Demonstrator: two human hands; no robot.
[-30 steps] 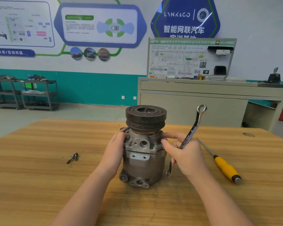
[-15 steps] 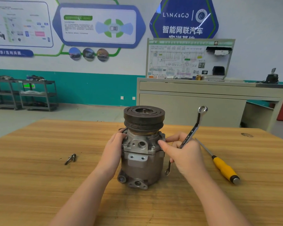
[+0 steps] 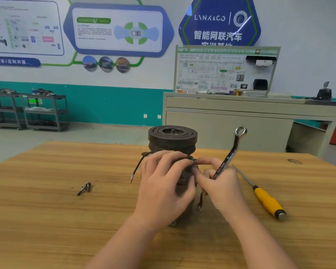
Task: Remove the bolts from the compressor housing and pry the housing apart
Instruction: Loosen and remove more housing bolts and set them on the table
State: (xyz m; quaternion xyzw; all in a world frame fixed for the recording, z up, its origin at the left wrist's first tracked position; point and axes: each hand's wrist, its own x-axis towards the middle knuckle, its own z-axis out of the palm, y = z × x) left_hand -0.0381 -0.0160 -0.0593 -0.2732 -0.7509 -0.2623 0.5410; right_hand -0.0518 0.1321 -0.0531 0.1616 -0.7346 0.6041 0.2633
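I see the compressor (image 3: 173, 140) standing upright mid-table (image 3: 47, 220), pulley end up, so the bolts under it face me. My left hand (image 3: 163, 191) wraps its curled fingers around the housing to steady it. The right hand (image 3: 219, 187) keeps the ring wrench (image 3: 231, 158) tucked in its palm while thumb and finger seem to pinch a bolt head, though blur hides it; loose bolts (image 3: 84, 188) lie to the left, the screwdriver (image 3: 268, 200) waits to the right.

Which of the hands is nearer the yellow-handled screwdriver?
Right. The right hand, gripping the wrench, sits just left of the screwdriver on the table. The left hand is farther away, wrapped over the compressor front.
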